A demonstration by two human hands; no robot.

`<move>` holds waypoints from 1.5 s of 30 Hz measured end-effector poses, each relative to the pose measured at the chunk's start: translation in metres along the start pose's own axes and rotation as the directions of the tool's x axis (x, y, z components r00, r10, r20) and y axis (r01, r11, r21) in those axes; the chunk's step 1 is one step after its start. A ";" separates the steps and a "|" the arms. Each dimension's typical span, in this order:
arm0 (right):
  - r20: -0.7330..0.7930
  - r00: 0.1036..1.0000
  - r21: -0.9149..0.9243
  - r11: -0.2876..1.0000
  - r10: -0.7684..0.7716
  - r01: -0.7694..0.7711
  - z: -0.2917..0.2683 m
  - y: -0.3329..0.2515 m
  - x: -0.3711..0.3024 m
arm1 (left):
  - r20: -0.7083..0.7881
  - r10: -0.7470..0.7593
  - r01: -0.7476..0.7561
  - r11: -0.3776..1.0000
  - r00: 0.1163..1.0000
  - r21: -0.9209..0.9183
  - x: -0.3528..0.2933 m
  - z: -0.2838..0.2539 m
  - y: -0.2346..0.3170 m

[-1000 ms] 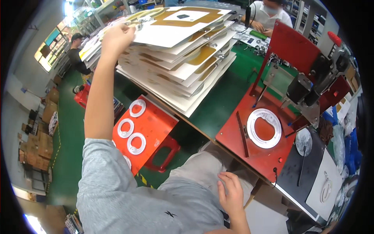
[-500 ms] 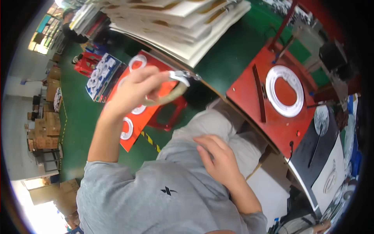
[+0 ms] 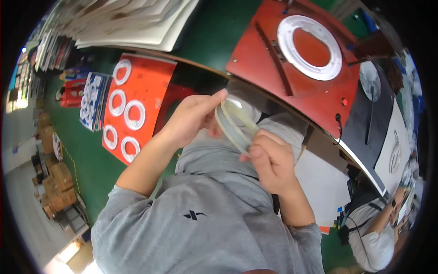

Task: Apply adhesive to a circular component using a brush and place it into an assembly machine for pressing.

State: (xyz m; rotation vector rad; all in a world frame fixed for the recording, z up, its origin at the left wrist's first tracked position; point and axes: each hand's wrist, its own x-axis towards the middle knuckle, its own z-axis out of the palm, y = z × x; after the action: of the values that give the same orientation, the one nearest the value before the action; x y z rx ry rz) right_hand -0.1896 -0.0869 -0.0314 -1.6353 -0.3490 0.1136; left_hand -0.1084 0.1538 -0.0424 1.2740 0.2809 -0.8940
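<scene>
Above my lap, a pale ring-shaped part [image 3: 231, 131] is held tilted between my two hands, its flat band partly see-through and yellowish. My left hand [image 3: 189, 118] pinches its upper left edge, thumb on top and the other fingers partly hidden behind it. The lower right edge is gripped by my right hand [image 3: 275, 163], with fingers curled round it. A larger white ring [image 3: 284, 48] lies on a red plate [image 3: 253, 61] on the bench ahead. To the left, several white rings [image 3: 128, 115] rest on an orange-red board [image 3: 153, 89].
Stacked white sheets [image 3: 159, 36] stand on the bench at the far left. Past the orange-red board are a blue-and-white pile [image 3: 91, 100] and a red stool [image 3: 73, 93]. A dark mat [image 3: 360, 123] lies to the right. Another person [image 3: 372, 237] sits at lower right.
My left hand has brought the ring down and right, over my lap. My right hand has come up and taken hold of it too. The view has turned toward the left board.
</scene>
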 end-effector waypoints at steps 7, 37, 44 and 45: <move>-0.296 0.935 0.577 0.817 0.195 0.013 -0.024 -0.010 -0.006 | 0.326 0.758 -0.794 0.393 0.565 0.463 0.014 0.027 0.011; -0.812 0.468 -0.582 0.555 -0.350 -0.595 -0.232 0.039 -0.059 | 0.251 0.635 -0.682 0.698 0.730 0.217 0.055 0.052 0.024; -0.783 0.574 -0.620 0.374 -0.240 -0.689 -0.241 0.060 -0.063 | 0.256 0.631 -0.679 0.706 0.732 0.202 0.059 0.049 0.024; -0.806 0.558 -0.579 0.453 -0.195 -0.678 -0.244 0.060 -0.059 | 0.266 0.626 -0.677 0.709 0.733 0.198 0.059 0.049 0.024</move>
State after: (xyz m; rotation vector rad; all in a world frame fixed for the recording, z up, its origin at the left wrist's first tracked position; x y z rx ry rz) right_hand -0.1677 -0.3402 -0.0738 -2.5578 0.7769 -0.6991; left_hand -0.0666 0.0853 -0.0480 1.4049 -0.4571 -0.4206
